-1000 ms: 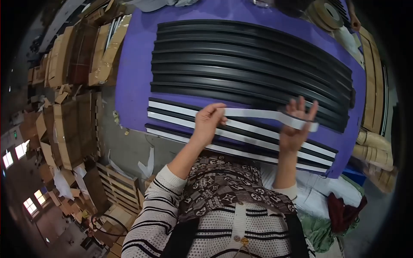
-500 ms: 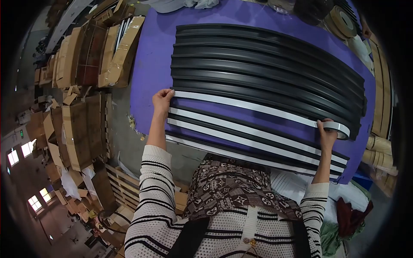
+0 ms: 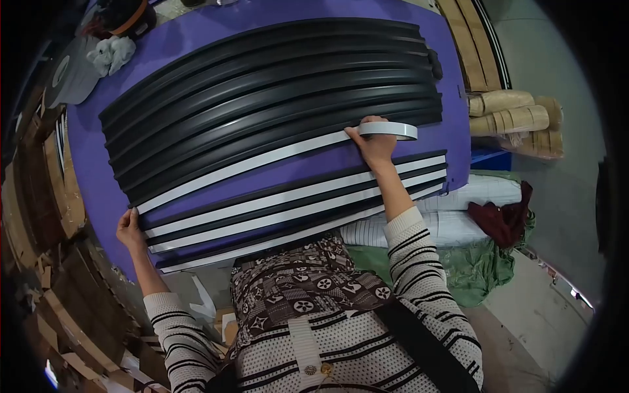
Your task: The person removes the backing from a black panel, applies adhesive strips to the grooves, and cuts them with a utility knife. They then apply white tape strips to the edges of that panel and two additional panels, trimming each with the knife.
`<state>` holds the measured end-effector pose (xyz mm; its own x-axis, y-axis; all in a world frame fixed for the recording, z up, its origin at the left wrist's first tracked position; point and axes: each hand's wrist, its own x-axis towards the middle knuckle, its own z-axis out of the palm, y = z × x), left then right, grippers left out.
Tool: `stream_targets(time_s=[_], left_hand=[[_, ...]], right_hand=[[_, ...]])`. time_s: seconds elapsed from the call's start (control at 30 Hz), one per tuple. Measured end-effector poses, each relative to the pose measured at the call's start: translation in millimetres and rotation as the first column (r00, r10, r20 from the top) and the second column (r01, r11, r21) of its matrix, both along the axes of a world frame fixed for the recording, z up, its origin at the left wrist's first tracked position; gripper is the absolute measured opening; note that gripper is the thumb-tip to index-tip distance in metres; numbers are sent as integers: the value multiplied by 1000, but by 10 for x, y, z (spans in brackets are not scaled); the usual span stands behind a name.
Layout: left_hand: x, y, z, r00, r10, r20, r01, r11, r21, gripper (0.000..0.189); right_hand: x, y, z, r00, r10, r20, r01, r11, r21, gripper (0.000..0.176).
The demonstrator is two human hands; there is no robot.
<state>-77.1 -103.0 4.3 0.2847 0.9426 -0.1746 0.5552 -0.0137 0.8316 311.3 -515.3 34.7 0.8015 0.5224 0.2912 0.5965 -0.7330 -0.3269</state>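
My left hand (image 3: 130, 228) pinches the left end of a white tape strip (image 3: 242, 165), which runs over the near edge of the black ribbed strips (image 3: 275, 85). The strip leads to a white tape roll (image 3: 406, 130), and my right hand (image 3: 375, 145) is closed on the roll's left side. Nearer my body lie several separate black strips with white tape (image 3: 295, 199) along them, side by side. All the strips rest on a purple table (image 3: 455, 131).
Grey rolls (image 3: 77, 69) and crumpled white plastic (image 3: 111, 55) stand at the back left. Brown-wrapped rolls (image 3: 511, 114) lie beyond the right edge, above white and green bundles (image 3: 452, 268). Cardboard (image 3: 72, 327) is stacked at the lower left.
The view has swung to the right, so the table and both hands appear further left. My hands still hold the tape strip and the roll.
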Motion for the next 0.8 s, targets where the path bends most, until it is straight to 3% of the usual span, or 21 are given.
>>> stream_targets(time_s=[0.13,0.2,0.27,0.3,0.33,0.37,0.4,0.43,0.47,0.5,0.57,0.6,0.67,0.7,0.73,0.77,0.8], left_hand=[[60,-58,93,999,-10,-35,13,997,70,24],[166,-141,185,925,150,-349,-61,965,255,21],[679,-541,156,941,82,-328,82,886,457,19],[1213,-1043,262,976,-37,-214,132,882,452,17],[1723,-1603,412,967,-192,-169,237,918,317,15],[2102,-2077,458,853,-497,-160,517,766,381,12],[2418,-2490,473,711,-689,-137,678,622,390,12],[2676,-2810,429,616,-780,-115,733,513,447,19],[2868,-3034,429,599,-785,-161,744,471,473,22],[3023,-3190,418,581,-789,-203,754,427,499,26],[3081,-3284,370,533,-759,-374,801,310,513,32],[3058,-3310,373,538,-740,-405,797,289,530,35],[3071,-3335,407,501,-723,-475,834,257,487,36],[3074,-3362,418,480,-705,-521,856,246,456,37],[3096,-3398,434,481,-680,-554,859,238,453,37],[3108,-3426,450,481,-650,-588,863,233,448,37],[3116,-3438,460,469,-635,-614,873,226,432,38]], right_hand=[[-26,11,-9,999,-23,24,25,998,-56,33],[-13,-20,-65,997,40,64,-44,997,58,33],[-36,-31,-30,996,47,77,-53,996,74,35],[-46,-30,6,995,61,75,-69,993,98,37],[-47,-46,58,994,78,75,-87,989,123,39],[-60,-93,150,993,99,-63,-89,986,138,48],[-48,-140,216,994,95,-60,-85,986,145,48],[-23,-201,274,866,137,-480,119,878,464,52],[21,-282,348,576,312,-755,427,673,604,55],[92,-372,445,497,431,-753,583,477,657,57],[375,-670,498,567,586,-579,698,30,715,43],[577,-884,502,594,595,-541,710,-72,700,30],[1025,-1324,503,650,499,-573,727,-188,661,21],[1239,-1489,427,735,366,-571,646,-121,754,13],[1417,-1644,339,755,116,-645,621,187,761,12],[1539,-1776,250,768,-146,-624,609,469,640,12],[1602,-1826,198,822,-221,-524,542,586,602,20]])
